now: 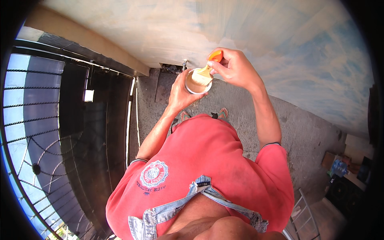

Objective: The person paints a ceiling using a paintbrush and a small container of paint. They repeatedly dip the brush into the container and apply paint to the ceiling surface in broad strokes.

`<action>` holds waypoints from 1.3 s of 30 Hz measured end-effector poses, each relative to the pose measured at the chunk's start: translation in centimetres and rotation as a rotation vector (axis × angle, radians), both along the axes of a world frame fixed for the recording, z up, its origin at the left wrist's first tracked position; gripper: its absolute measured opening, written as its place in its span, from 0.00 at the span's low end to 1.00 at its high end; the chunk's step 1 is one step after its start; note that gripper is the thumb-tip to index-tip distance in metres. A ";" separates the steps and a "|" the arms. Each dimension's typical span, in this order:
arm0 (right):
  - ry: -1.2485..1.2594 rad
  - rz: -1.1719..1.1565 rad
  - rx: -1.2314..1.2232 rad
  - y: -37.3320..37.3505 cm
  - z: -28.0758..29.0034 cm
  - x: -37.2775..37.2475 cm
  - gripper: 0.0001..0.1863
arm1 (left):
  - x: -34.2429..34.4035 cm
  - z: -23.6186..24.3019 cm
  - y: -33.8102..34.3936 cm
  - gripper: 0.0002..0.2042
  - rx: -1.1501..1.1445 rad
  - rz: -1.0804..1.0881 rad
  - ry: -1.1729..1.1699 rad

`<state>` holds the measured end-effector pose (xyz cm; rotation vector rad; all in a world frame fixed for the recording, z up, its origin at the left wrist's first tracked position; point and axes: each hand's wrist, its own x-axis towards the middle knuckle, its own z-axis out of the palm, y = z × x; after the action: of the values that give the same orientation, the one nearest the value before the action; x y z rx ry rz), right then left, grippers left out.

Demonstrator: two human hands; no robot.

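Note:
My left hand (178, 90) grips a small white cup (195, 89) of beige paint in front of my body. In my right hand (231, 68) is a paintbrush (216, 57) with an orange handle and pale bristles, pinched between thumb and fingers. The bristles are over the cup's opening, against or inside its rim; I cannot tell how deep. Beyond both hands is a wall (280, 40) streaked with cream and pale blue. A metal tap (185, 64) sticks out of it just above the cup.
A dark barred metal gate (76, 132) stands at my left. My sandaled feet are on grey concrete (288, 120) below. At lower right are a metal railing (304, 212), a blue plastic bottle (339, 168) and a black boxy object (343, 194).

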<state>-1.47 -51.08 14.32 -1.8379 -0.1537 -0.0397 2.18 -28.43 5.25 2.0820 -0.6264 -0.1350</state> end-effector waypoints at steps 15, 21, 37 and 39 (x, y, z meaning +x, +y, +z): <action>-0.102 -0.346 0.574 -3.5 -7.5 -4.1 0.12 | 0.0 0.0 0.3 0.47 -0.040 0.039 -0.040; -0.123 -0.422 0.672 -3.0 -8.7 -5.6 0.12 | -0.1 0.4 0.4 0.47 -0.070 0.025 0.000; -0.131 -0.478 0.912 -2.7 -10.4 -9.4 0.09 | -0.2 2.3 0.1 0.48 -0.142 -0.035 -0.011; -0.097 -0.469 0.883 -2.9 -10.6 -10.0 0.08 | 0.0 2.0 0.3 0.48 -0.136 -0.031 -0.031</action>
<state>-11.50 -54.01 3.76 -0.9550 0.2088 -0.4530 2.15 -28.11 7.21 1.9469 -0.6684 -0.0750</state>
